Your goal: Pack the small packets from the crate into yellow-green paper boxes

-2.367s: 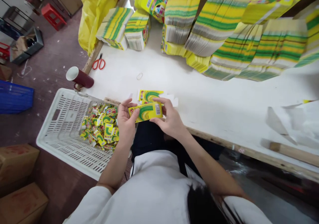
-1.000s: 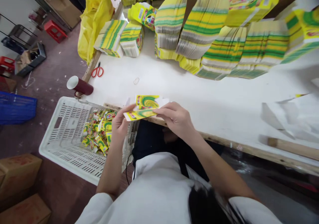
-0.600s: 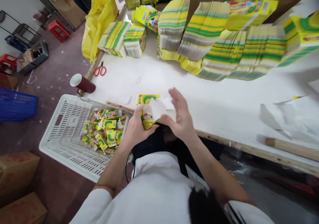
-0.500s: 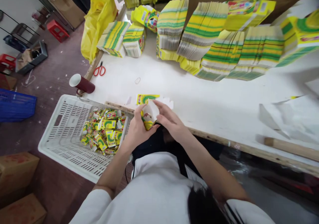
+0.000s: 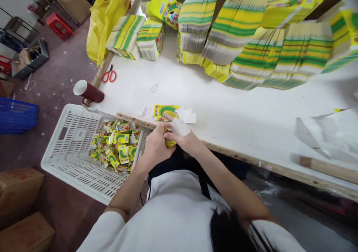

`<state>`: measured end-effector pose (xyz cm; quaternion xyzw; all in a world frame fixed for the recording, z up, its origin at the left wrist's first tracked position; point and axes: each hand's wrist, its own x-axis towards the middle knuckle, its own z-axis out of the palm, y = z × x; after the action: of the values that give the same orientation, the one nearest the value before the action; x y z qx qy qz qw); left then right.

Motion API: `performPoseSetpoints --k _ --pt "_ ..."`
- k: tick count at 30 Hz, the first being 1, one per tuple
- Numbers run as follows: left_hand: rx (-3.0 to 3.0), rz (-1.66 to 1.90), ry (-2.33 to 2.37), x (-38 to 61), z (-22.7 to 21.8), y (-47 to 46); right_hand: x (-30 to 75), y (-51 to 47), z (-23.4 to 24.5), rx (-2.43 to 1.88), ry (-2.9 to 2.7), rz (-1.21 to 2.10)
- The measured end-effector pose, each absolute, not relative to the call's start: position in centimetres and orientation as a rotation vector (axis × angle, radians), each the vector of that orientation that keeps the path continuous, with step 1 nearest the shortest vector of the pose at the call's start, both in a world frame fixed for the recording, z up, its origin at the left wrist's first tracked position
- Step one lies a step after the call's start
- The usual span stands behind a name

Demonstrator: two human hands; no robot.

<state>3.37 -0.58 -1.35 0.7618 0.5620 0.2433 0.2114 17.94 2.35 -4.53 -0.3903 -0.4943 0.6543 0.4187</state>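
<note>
A small yellow-and-green carton (image 5: pixel 170 143) sits between my two hands at the table's front edge, mostly covered by fingers. My left hand (image 5: pixel 157 145) is wrapped round its left side. From the right, my right hand (image 5: pixel 187 142) presses on the carton with its thumb and fingers, and a white flap (image 5: pixel 179 127) stands out over that hand. Just beyond my fingers, a flat unfolded carton (image 5: pixel 167 112) lies printed side up, its white tabs pointing right. The inside of the held carton is hidden.
Left of my hands, a white plastic basket (image 5: pixel 81 147) holds many small cartons. Bundled stacks of flat cartons (image 5: pixel 235 24) line the table's back. Red-handled scissors (image 5: pixel 109 74) and a maroon mug (image 5: pixel 91 91) are at the left edge. A wooden bar (image 5: pixel 330 168) lies right.
My right fingers have closed over the carton's top, and its white flap now leans right across my hand. The opening seen before is covered. The view has shifted slightly.
</note>
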Motion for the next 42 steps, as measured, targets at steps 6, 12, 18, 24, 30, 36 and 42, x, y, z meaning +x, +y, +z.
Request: performPoseSetpoints --k 6,12,18,24,30,36,42 --pt "2.114 0.72 1.452 2.9 -2.7 0.0 17.8 0.3 -3.9 -0.928 -1.603 1.385" --pt "1.929 1.0 1.745 2.5 -3.0 0.0 18.7 1.0 -4.6 -1.05 -1.516 1.072" --pt "1.184 1.239 1.585 1.8 -2.0 -0.6 19.2 1.2 -5.3 -1.095 -1.681 0.854" --pt "1.073 1.346 1.508 1.6 -1.0 -0.3 20.1 1.3 -5.0 -1.079 -1.854 0.791" --pt "1.048 1.382 1.518 1.5 -0.9 -0.1 21.8 2.1 -3.9 -0.861 -1.935 0.888" --pt "1.096 1.336 1.553 2.1 -0.8 0.1 19.7 1.5 -4.2 -1.003 -1.636 0.95" --pt "1.367 1.301 2.144 -6.3 0.3 0.2 20.5 4.1 -6.5 -1.325 -1.647 0.941"
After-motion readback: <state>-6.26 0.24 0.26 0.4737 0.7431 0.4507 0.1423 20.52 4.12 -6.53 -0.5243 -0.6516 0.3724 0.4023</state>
